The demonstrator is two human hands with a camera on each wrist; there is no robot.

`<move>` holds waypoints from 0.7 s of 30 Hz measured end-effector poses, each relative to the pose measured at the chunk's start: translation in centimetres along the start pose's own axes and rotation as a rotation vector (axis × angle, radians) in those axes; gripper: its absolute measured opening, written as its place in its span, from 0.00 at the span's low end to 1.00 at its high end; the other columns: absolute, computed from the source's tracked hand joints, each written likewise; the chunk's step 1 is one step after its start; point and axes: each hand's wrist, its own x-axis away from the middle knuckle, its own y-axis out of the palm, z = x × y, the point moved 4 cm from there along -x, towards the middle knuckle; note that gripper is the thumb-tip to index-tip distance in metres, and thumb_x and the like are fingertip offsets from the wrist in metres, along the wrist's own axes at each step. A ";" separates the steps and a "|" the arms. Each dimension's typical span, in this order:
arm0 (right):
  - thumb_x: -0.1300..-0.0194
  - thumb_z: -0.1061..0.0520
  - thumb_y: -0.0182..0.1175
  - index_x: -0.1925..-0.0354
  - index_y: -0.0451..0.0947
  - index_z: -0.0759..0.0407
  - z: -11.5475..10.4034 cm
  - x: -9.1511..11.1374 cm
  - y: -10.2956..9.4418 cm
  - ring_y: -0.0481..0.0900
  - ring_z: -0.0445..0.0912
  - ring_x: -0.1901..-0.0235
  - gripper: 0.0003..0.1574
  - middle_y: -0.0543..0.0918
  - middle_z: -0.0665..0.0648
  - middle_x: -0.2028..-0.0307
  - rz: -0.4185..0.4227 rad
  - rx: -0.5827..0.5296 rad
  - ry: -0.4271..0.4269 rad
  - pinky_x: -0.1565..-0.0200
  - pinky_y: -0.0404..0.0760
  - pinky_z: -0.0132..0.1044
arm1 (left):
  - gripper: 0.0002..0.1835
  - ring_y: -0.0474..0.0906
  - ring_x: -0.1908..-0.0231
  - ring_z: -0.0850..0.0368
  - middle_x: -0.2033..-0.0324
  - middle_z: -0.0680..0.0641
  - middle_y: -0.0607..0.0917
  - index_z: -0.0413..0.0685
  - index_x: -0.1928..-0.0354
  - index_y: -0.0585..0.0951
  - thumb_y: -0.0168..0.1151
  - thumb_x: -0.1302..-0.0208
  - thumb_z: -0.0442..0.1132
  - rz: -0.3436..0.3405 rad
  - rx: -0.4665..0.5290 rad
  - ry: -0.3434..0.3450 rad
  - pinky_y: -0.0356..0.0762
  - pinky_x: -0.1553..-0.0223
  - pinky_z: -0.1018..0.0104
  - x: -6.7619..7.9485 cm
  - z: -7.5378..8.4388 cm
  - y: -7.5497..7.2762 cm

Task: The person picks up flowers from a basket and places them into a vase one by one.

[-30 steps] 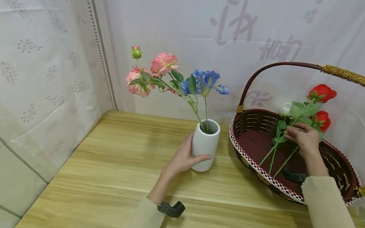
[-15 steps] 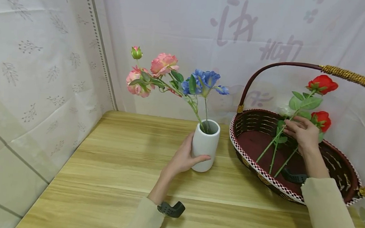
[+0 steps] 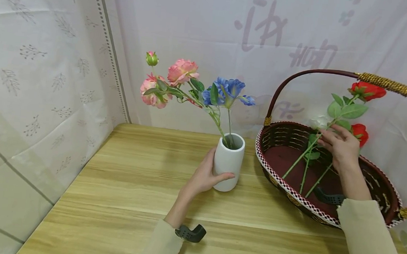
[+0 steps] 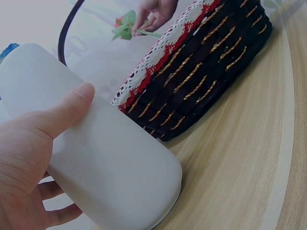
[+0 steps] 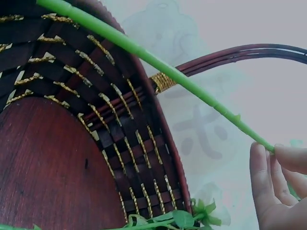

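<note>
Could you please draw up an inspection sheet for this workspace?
Surface: light wood-grain tabletop.
Job's things: upright white cylindrical vase holding pink flowers and blue flowers; oval dark-red woven basket containing the stems of a lower red rose and a white flower.
Clutter: nothing seen.
Hands: left hand grips the vase; right hand pinches an upper red rose by its green stem.
Cables: nothing seen.
Surroundings: pale patterned fabric behind and at the left.
</note>
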 end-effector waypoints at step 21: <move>0.37 0.71 0.66 0.43 0.75 0.56 -0.7 1.5 1.9 0.87 0.46 0.71 0.26 0.87 0.57 0.67 0.015 -0.059 -0.028 0.66 0.86 0.35 | 0.51 0.72 0.40 0.53 0.38 0.47 0.73 0.52 0.24 0.58 0.79 0.45 0.49 0.007 -0.006 0.008 0.71 0.39 0.51 0.0 -0.1 0.0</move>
